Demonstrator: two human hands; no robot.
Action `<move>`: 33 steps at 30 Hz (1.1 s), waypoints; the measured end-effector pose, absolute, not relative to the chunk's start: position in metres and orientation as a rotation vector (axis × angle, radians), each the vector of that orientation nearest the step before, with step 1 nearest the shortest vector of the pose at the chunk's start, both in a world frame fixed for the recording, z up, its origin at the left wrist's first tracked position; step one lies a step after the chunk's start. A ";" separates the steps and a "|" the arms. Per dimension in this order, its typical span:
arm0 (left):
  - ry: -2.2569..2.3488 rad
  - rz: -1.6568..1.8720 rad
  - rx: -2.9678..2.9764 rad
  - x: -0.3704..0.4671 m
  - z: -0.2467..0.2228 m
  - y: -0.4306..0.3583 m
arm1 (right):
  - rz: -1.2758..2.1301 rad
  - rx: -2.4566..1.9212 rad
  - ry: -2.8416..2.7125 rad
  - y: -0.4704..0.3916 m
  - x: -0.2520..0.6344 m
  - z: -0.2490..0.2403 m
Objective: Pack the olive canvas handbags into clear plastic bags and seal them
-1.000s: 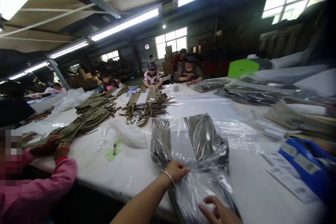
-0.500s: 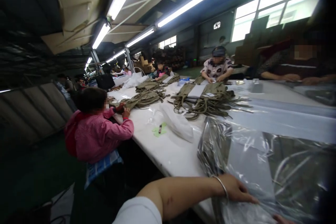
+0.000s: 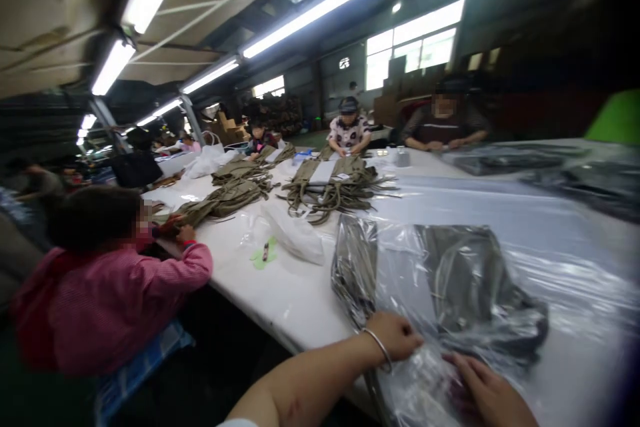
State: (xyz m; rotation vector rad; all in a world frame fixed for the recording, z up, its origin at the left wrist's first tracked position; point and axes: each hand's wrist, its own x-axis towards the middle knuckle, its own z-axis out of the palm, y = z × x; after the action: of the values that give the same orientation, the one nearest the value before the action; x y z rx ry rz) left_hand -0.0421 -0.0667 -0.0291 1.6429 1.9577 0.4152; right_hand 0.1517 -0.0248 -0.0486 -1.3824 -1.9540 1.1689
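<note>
A clear plastic bag (image 3: 435, 373) lies in front of me at the table's near edge. Folded olive-green cloth goods (image 3: 463, 273) show through it, with a pale grey band (image 3: 403, 273) across them. My left hand (image 3: 397, 337), with a bangle at its wrist, has its fingers curled closed on the bag's near part. To its right, my right hand (image 3: 493, 390) pinches the same crumpled plastic, its fingertips partly hidden in the folds. The two hands are a short distance apart.
Stacked olive cloth goods with straps (image 3: 333, 180) lie farther up the white table (image 3: 250, 293). A crumpled clear bag (image 3: 295, 233) and a green cutout (image 3: 264, 253) lie nearer. A person in pink (image 3: 110, 293) sits at left; others work across the table. Flat plastic sheets (image 3: 530, 207) spread rightward.
My view has swung right, so the scene sits farther left. My right hand has come more fully into view on the bag. My left fingers, stretched out before, are now curled into the plastic.
</note>
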 end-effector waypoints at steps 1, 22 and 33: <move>1.963 0.445 1.631 -0.042 -0.025 -0.069 | 1.289 -1.439 -1.872 -0.029 0.154 -0.042; 1.932 0.752 1.604 -0.049 -0.020 -0.079 | 0.896 -1.342 -0.827 -0.076 0.346 0.017; 2.036 0.553 1.615 -0.055 -0.030 -0.070 | 0.680 -1.738 -0.941 0.020 0.466 0.026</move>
State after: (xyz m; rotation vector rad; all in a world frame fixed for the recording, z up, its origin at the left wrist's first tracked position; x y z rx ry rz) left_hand -0.0547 -0.0697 -0.0299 1.6154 2.0357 0.5527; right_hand 0.4657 0.0201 0.0262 -1.7378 -0.9415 0.6804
